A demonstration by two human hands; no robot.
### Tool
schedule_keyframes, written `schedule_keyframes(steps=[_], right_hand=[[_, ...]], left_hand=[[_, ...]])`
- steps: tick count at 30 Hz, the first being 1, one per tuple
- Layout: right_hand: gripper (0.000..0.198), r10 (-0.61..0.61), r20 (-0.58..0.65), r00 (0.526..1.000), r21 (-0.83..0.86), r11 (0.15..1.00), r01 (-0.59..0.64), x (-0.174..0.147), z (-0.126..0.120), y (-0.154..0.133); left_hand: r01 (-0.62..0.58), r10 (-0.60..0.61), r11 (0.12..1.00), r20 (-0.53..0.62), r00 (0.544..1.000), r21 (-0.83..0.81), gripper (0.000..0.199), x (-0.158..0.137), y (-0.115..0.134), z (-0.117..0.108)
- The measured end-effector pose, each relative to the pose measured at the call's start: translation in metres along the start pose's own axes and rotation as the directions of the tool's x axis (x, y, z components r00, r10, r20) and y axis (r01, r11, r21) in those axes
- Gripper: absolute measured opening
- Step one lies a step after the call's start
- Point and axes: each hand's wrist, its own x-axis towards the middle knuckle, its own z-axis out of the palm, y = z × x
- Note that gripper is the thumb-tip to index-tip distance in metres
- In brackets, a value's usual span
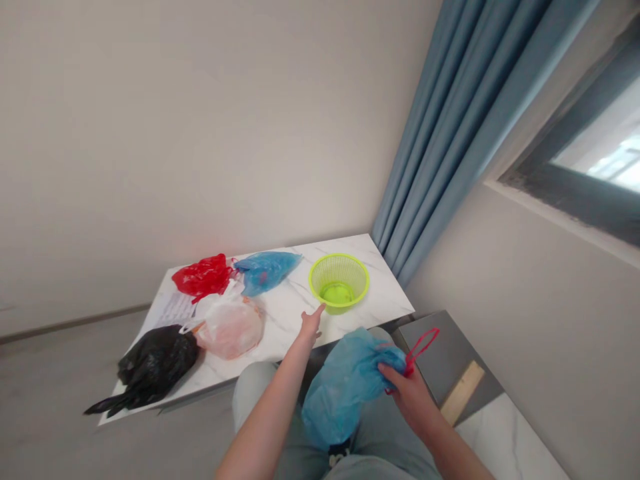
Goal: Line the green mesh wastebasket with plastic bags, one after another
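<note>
The right hand (407, 395) grips a blue bag (336, 390) by the neck, apparently keeping it bunched, while the left hand (311, 324) spreads empty fingers beside a basket (339, 271).

"How is the left arm (273, 420) held?"
"Stretched forward, nearly straight; the left hand (311, 325) is unclenched, its fingers (319, 311) apart."
"And the right forearm (447, 437)?"
"It angles inward, the right hand (406, 388) gripping (thumb in plain sight), its other fingers mostly hidden."
</note>
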Motion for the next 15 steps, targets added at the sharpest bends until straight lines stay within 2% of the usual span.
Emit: schedule_keyframes(steps=[3,5,8,12,15], right_hand=[[0.041,-0.139,0.034,0.99,-0.217,0.966,0.143,0.004,-0.001,-0.018],[0.035,-0.25,0.087,0.964,-0.369,0.891,0.264,0.006,0.0,-0.027],[0.029,-0.381,0.172,0.908,-0.507,0.756,0.413,0.009,0.001,-0.036],[0.033,-0.449,0.285,0.847,-0.58,0.622,0.525,0.017,-0.004,-0.04],[0.042,-0.526,0.415,0.743,-0.613,0.442,0.655,0.019,-0.009,-0.045]], left_hand=[[0.125,-0.122,0.99,0.053,0.991,-0.058,0.09,0.017,-0.009,0.014],[0.146,-0.14,0.985,0.073,0.988,-0.088,0.084,0.022,-0.015,0.019],[0.097,-0.088,0.987,0.079,0.993,-0.127,0.083,0.028,-0.013,0.023],[-0.01,0.022,0.989,0.08,0.997,-0.148,0.096,0.043,0.009,0.029],[-0.025,0.04,0.992,0.114,0.993,-0.127,0.101,0.056,0.025,0.038]])
